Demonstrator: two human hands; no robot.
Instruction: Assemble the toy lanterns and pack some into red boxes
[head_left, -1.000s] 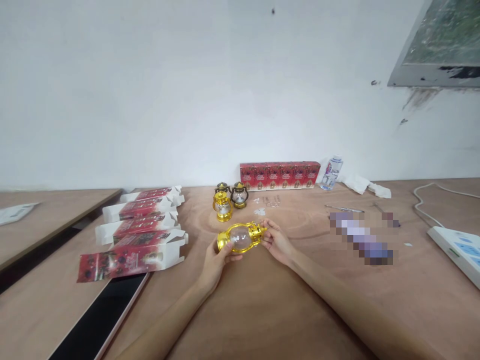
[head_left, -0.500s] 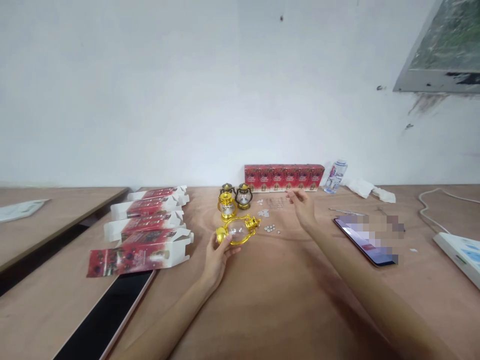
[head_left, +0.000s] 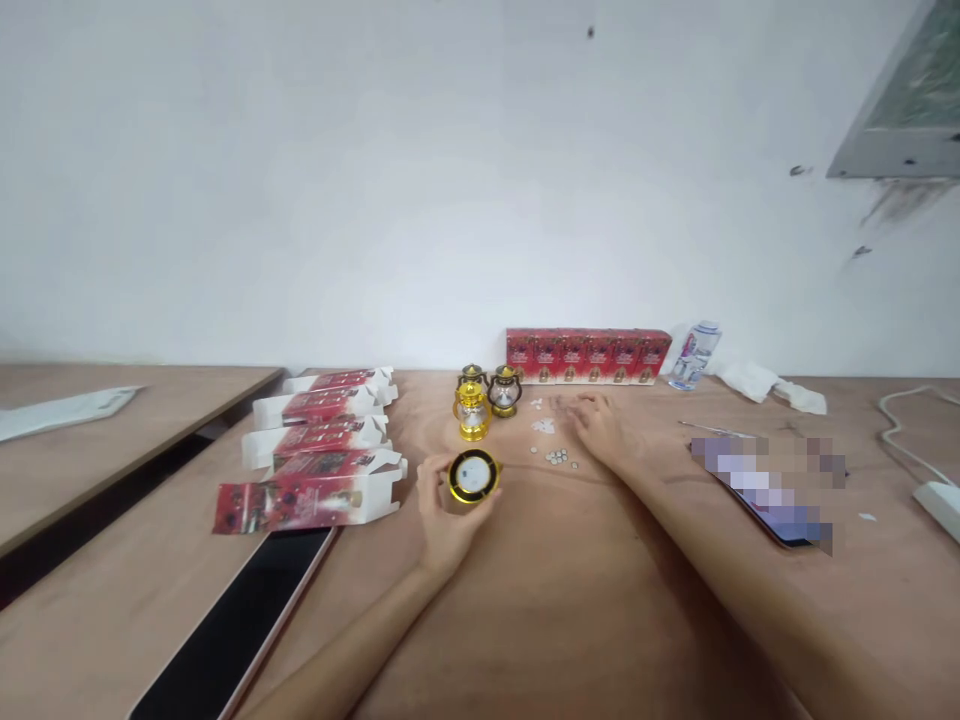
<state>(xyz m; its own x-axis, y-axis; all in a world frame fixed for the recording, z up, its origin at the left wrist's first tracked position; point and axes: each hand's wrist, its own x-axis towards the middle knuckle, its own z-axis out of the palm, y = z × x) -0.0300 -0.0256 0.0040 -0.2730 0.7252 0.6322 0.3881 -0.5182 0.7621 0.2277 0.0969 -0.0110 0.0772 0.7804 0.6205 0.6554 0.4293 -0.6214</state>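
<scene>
My left hand [head_left: 448, 525] grips a small gold lantern [head_left: 474, 477], its round black base with a white centre turned towards me. The rest of this lantern is hidden behind the base. Beyond it stand another gold lantern [head_left: 472, 413] and two dark bronze ones, the nearer of them a bronze lantern [head_left: 505, 391]. My right hand [head_left: 598, 428] is low over the table, fingers curled and pinched at the edge of a patch of small, thin bits; what they hold, if anything, is hidden. Near it lie white scraps [head_left: 543, 426] and several small round silvery discs [head_left: 557, 457].
Opened red and white boxes [head_left: 315, 490] lie at left, beside a dark-screened tablet [head_left: 232, 620]. A row of red boxes [head_left: 589, 357] lines the wall, with a clear bottle [head_left: 695, 355] and crumpled tissue [head_left: 750, 380] to its right. Tweezers [head_left: 716, 430] and a phone [head_left: 757, 490] lie right.
My left hand has tipped the gold lantern from lying sideways to base facing me. My right hand has lowered from its raised pinch towards the table. The view has shifted slightly left.
</scene>
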